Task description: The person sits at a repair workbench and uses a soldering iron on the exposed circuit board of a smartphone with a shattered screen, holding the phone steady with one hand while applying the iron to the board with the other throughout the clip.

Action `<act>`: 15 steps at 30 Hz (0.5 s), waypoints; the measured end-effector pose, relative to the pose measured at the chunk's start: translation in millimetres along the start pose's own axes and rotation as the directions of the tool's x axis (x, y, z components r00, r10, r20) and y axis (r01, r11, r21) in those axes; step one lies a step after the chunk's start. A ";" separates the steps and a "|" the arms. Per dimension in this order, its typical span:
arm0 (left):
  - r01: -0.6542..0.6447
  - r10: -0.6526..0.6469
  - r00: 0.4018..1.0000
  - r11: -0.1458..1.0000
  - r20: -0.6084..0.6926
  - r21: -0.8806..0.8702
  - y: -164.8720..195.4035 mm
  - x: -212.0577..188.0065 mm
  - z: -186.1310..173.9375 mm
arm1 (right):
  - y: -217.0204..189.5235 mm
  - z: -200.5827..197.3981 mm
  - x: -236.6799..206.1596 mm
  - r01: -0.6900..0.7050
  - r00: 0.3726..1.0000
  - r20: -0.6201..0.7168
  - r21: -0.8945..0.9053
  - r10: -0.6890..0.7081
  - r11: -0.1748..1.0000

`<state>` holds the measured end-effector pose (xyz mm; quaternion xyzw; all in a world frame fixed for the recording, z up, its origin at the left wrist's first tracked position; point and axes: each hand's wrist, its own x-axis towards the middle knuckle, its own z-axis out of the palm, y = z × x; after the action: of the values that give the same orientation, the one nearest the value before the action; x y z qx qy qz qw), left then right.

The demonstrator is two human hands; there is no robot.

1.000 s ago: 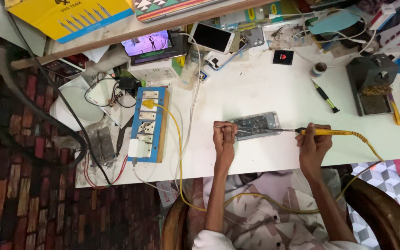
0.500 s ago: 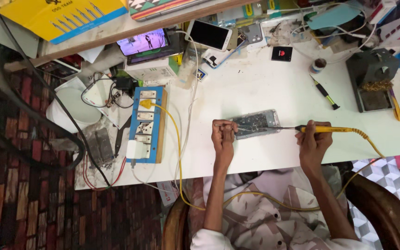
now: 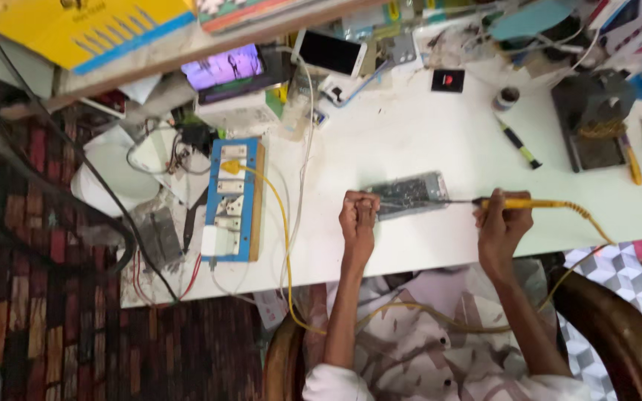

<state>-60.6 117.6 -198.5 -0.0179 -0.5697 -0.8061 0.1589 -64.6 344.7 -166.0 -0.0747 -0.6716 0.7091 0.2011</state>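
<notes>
Your left hand (image 3: 358, 217) is closed at the near end of the opened phone (image 3: 408, 194) on the white desk (image 3: 425, 134), apparently pinching it. Your right hand (image 3: 501, 223) grips the yellow soldering iron (image 3: 533, 203), tip touching the phone's other end.

Bright, even light w/ glare on white table (image 3: 425, 134); slight motion blur, dim floor (image 3: 31, 312) at left.

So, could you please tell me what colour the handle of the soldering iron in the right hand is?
Yellow: the soldering iron, in the head view.
</notes>
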 end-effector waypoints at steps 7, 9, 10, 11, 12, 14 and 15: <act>0.030 -0.030 0.999 0.999 -0.038 0.013 -9.8 0.0 -1.4 | 4.7 -0.1 1.7 -0.006 1.000 -0.006 0.013 0.006 1.000; 0.056 -0.058 0.997 0.998 -0.055 -0.032 -10.5 -0.3 -0.7 | 5.1 -0.1 2.3 -0.031 0.999 -0.008 0.015 0.031 0.999; 0.064 -0.068 0.996 0.995 -0.051 -0.071 -10.0 0.0 -0.3 | 5.1 0.4 2.9 -0.044 0.999 -0.010 0.018 0.044 0.999; 0.076 -0.082 0.996 0.991 -0.046 -0.110 -8.8 0.0 -0.2 | 4.9 0.9 2.8 -0.042 0.999 -0.003 0.022 0.042 0.999; 0.071 -0.076 0.996 0.994 -0.050 -0.082 -7.1 0.4 -0.1 | 4.4 1.0 2.9 -0.040 0.999 0.002 0.025 0.040 0.999; 0.060 -0.061 0.997 0.998 -0.055 -0.030 -2.5 1.1 -0.1 | 3.1 1.6 3.0 -0.028 1.000 0.011 0.021 0.027 0.999; 0.059 -0.061 0.996 0.998 -0.063 -0.033 0.0 1.3 0.0 | 2.4 1.8 2.9 -0.022 1.000 0.014 0.014 0.022 1.000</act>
<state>-61.8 117.3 -198.2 0.0223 -0.5522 -0.8193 0.1525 -68.3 344.1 -167.7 -0.0759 -0.6672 0.7164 0.1894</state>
